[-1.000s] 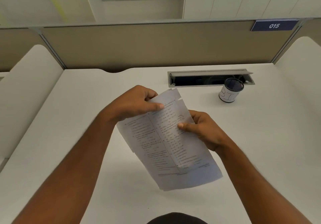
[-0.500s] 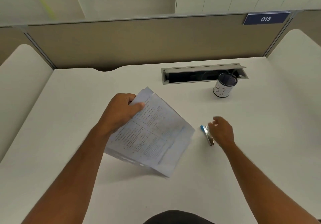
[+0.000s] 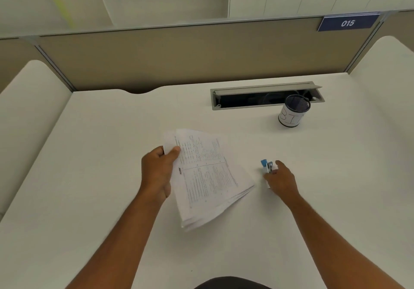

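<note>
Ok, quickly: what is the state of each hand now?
Left hand: closed, gripping the paper stack.
Right hand: fingers curled round the stapler on the desk.

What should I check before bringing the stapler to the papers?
1. Left hand grips papers at their top corner: ok.
2. Sheets squared up: not ok, the edges fan out.
3. Right hand has stapler gripped: cannot tell, fingers reach it, closure hidden.
4. Stapler loaded: cannot tell.
5. Desk between stapler and papers free: ok; cup stands well behind.
</note>
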Demonstrator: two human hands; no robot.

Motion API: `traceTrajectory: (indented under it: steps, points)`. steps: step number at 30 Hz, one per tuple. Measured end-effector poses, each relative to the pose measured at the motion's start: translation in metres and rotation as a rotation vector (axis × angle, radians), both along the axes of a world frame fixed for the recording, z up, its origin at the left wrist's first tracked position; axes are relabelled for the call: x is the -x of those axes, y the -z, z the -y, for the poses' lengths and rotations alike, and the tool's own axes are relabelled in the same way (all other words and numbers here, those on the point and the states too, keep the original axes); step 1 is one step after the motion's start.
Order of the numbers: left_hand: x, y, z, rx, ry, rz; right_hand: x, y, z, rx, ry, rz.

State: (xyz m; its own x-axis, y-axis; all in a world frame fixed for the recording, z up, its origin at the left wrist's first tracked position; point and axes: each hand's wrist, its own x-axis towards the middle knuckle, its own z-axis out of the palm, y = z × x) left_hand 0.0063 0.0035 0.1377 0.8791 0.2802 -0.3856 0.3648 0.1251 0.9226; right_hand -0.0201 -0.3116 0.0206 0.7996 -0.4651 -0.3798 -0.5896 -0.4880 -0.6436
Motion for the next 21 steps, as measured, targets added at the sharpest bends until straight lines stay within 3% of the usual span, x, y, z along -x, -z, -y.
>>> traceTrajectory:
  steps: [7,11,17,21]
  points:
    - [0.003,0.015,0.000,0.168,0.039,-0.167,0.009,-0.059,-0.031,-0.783,0.128,0.286]
    - [0.007,0.019,0.002,0.246,0.027,-0.187,0.016,-0.087,-0.055,-1.088,0.128,0.362]
    - [0.024,0.022,0.015,0.589,-0.134,-0.152,0.025,-0.105,-0.091,-1.192,0.093,0.396]
    - [0.036,0.023,0.025,0.657,-0.197,-0.159,0.034,-0.106,-0.114,-1.189,0.139,0.364]
